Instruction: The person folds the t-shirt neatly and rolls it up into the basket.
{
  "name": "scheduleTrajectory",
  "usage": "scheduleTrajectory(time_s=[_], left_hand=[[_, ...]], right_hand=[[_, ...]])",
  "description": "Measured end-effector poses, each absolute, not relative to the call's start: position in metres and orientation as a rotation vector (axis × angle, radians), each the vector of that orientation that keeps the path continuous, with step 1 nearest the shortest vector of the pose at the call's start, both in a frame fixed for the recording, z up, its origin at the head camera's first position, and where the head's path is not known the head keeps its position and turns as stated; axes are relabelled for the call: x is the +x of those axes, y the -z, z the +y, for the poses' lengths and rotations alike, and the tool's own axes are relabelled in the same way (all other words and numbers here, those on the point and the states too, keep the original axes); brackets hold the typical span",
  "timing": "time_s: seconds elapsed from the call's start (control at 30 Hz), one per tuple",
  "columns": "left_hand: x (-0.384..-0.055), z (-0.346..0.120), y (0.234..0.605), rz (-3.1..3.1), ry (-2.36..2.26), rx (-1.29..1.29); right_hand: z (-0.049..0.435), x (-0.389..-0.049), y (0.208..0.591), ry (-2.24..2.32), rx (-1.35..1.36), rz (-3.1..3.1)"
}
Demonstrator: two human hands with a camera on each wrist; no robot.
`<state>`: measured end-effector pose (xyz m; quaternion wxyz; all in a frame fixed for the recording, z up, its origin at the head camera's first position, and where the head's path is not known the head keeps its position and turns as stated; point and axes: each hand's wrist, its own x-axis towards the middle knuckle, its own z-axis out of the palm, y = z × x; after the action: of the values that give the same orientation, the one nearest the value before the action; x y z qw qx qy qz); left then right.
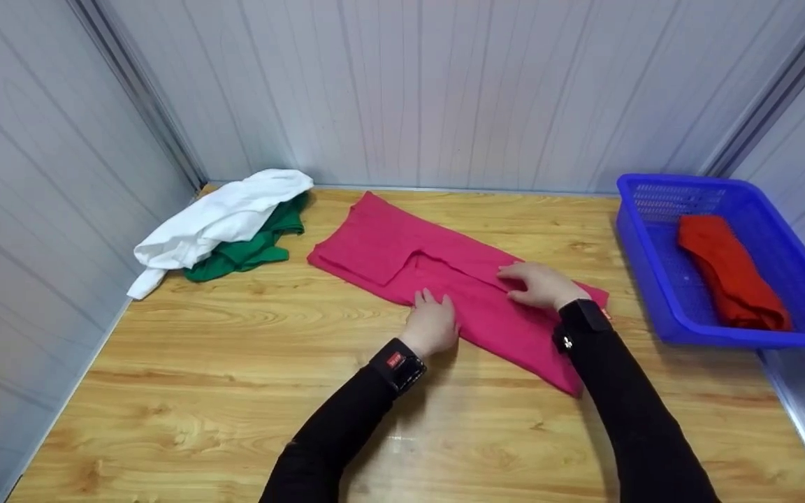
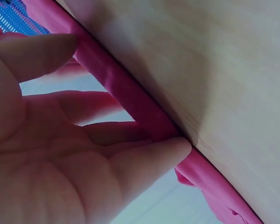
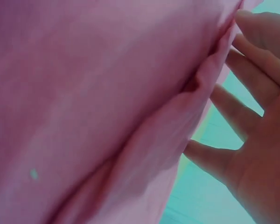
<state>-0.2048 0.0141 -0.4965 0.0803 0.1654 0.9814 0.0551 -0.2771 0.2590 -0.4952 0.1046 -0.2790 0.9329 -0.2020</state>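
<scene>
A deep-pink shirt [image 1: 507, 332] lies folded into a long strip, slanting across the middle of the table in the head view. At its near long edge is my left hand [image 1: 432, 327], fingertips on the cloth. The left wrist view shows those fingers [image 2: 149, 163] fairly straight against the thin pink edge, with the thumb apart from them. My right hand [image 1: 542, 285] rests over the right half, beside the folded-over layer. Its fingers [image 3: 238, 109] are spread, fingertips at the cloth in the right wrist view. Neither hand grips the fabric.
A blue plastic basket [image 1: 661, 293] stands at the right with a folded orange-red cloth [image 1: 731, 272] inside. Crumpled white [image 1: 228, 209] and green [image 1: 256, 248] garments lie piled at the back left. Pale panel walls [image 1: 430, 91] enclose the wooden table [image 1: 235, 391] at the back and sides.
</scene>
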Motion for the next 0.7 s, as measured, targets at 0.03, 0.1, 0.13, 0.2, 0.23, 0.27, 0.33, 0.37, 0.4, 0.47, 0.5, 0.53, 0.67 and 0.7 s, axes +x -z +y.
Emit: scheduleTrajectory(time_s=[0.03,0.1,0.13,0.2,0.23,0.27,0.33,0.37,0.4,0.47,0.5,0.53,0.67,0.7], left_hand=[[-0.206,0.014,0.496,2.929,-0.161,0.490],[-0.209,0.014,0.495,2.913,-0.148,0.482],[-0.210,0.014,0.494,2.903,-0.141,0.476],[-0.212,0.013,0.495,2.901,-0.113,0.474],[-0.214,0.012,0.495,2.902,-0.104,0.475],[-0.215,0.011,0.495,2.901,-0.098,0.474],[-0.217,0.009,0.496,2.906,-0.091,0.481],[-0.219,0.008,0.496,2.909,-0.088,0.487],[-0.220,0.007,0.496,2.912,-0.092,0.491],[-0.221,0.006,0.497,2.916,-0.108,0.497],[-0.221,0.005,0.497,2.921,-0.109,0.503],[-0.221,0.005,0.497,2.923,-0.117,0.503],[-0.222,0.003,0.494,2.910,-0.116,0.497],[-0.223,0.002,0.494,2.904,-0.114,0.494]], right_hand=[[0.259,-0.277,0.495,0.580,-0.826,2.756],[0.259,-0.276,0.494,0.547,-0.840,2.764],[0.259,-0.275,0.493,0.533,-0.846,2.767],[0.259,-0.274,0.491,0.513,-0.843,2.768],[0.259,-0.273,0.490,0.504,-0.843,2.769],[0.258,-0.272,0.490,0.499,-0.841,2.768],[0.258,-0.270,0.489,0.491,-0.831,2.765],[0.258,-0.269,0.489,0.485,-0.826,2.763],[0.258,-0.268,0.489,0.474,-0.827,2.765],[0.259,-0.267,0.489,0.452,-0.826,2.768],[0.259,-0.266,0.489,0.442,-0.824,2.771],[0.260,-0.265,0.489,0.433,-0.820,2.774],[0.261,-0.263,0.489,0.416,-0.809,2.788],[0.261,-0.262,0.489,0.415,-0.807,2.793]])
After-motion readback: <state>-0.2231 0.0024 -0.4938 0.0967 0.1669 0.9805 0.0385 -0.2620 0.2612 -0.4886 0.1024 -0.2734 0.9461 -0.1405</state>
